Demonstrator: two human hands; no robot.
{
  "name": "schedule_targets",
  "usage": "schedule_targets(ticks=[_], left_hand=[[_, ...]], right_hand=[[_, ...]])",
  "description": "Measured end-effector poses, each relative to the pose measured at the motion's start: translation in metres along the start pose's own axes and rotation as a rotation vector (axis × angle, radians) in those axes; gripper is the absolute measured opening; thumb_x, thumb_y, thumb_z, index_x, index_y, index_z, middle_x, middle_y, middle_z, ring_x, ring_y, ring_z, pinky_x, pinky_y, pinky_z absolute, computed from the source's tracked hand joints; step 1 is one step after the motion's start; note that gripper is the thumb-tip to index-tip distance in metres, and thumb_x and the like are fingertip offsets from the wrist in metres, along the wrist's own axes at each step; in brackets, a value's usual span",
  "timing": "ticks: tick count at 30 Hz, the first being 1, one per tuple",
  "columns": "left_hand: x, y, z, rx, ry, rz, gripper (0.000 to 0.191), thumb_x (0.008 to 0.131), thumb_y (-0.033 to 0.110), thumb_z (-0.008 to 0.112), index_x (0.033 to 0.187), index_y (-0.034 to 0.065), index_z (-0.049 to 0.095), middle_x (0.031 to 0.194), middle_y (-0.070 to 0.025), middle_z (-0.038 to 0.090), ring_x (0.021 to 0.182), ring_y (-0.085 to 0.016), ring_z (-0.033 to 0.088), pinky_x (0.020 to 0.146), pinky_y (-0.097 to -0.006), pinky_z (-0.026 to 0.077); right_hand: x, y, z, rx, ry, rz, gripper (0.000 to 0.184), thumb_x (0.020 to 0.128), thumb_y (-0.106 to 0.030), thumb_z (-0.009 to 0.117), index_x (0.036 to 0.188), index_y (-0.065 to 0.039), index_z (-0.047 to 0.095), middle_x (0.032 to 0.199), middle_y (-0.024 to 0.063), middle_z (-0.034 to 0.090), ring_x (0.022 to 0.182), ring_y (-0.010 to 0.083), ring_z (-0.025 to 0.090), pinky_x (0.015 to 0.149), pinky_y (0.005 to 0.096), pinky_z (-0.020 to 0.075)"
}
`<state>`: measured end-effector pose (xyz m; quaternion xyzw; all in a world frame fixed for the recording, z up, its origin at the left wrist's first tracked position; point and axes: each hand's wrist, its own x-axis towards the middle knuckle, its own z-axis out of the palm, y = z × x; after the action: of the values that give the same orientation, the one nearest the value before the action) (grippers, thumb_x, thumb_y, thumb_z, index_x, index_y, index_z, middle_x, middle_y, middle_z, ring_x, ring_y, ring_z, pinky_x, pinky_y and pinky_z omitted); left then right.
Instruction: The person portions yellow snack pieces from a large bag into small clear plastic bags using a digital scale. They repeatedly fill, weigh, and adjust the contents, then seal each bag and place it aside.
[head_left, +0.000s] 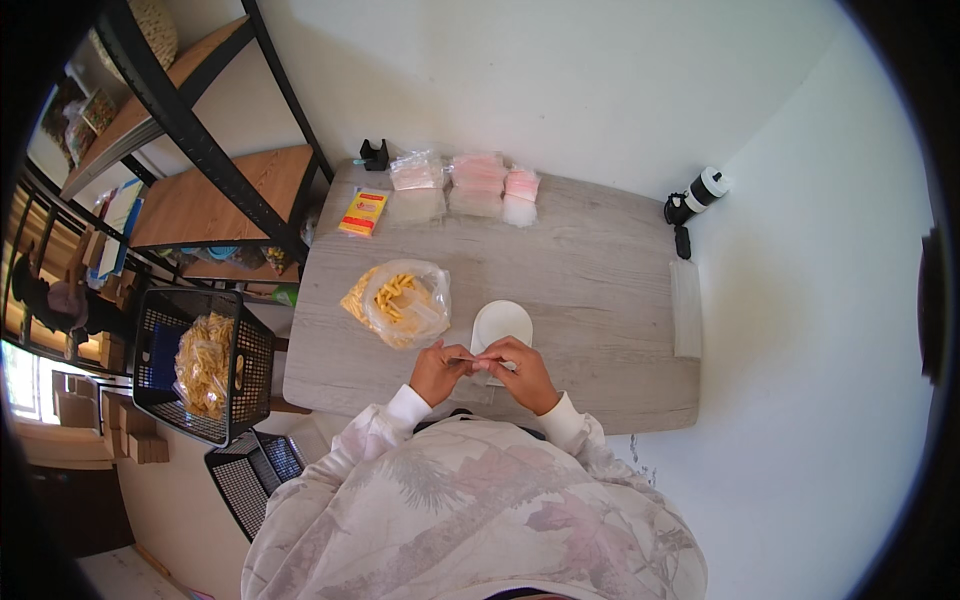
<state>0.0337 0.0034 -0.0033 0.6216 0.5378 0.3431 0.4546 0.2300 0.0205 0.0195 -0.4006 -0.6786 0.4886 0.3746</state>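
Observation:
My left hand (441, 370) and my right hand (521, 373) meet near the table's front edge, their fingertips pinching a thin, clear piece, perhaps a small plastic bag (466, 358). Both are in front of a round white kitchen scale or dish (502, 324), whose near part they cover. To the left of it stands an open clear plastic bag (412, 304) of yellow, finger-shaped snack pieces. Stacks of clear bags with pinkish tops (476, 185) lie along the table's far side. A yellow and red packet (364, 212) is beside them.
A black holder (373, 155) stands at the back left corner. On the right are a white and black bottle (705, 189) and a long pale packet (686, 307). Left of the table, a black basket (251, 382) holds bagged snacks, near a metal-framed shelf (225, 191).

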Motion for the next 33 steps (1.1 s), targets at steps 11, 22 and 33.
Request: schedule_targets(ticks=[11,22,33], left_hand=[[-0.001,-0.005,0.0,-0.147,0.007,-0.032,0.004,0.087,0.0,0.065,0.086,0.0008,0.069,0.078,-0.0084,0.072,0.073,-0.014,0.069,0.083,-0.03,0.051],[-0.002,0.007,-0.004,-0.087,-0.085,-0.028,0.023,0.085,0.004,0.073,0.106,-0.0006,0.068,0.095,-0.0095,0.072,0.09,-0.019,0.07,0.082,-0.03,0.055],[0.008,0.004,-0.056,-0.592,-0.752,0.018,0.101,0.073,0.025,0.086,0.151,0.0047,0.026,0.149,-0.0103,0.037,0.138,-0.023,0.035,0.115,-0.0411,0.027]], right_hand=[[0.001,-0.007,0.001,-0.357,0.056,-0.287,0.009,0.077,-0.007,0.073,0.085,-0.011,0.072,0.088,0.0032,0.061,0.087,0.0243,0.058,0.078,0.0363,0.046],[0.002,-0.018,-0.002,-0.543,-0.05,-0.279,0.003,0.082,-0.01,0.066,0.086,-0.01,0.066,0.086,0.004,0.064,0.089,0.0258,0.054,0.078,0.038,0.0414],[0.019,-0.06,-0.007,-0.567,-0.44,-0.486,0.002,0.088,-0.01,0.059,0.09,-0.01,0.06,0.114,0.0046,0.065,0.11,0.0217,0.058,0.095,0.0386,0.0369]])
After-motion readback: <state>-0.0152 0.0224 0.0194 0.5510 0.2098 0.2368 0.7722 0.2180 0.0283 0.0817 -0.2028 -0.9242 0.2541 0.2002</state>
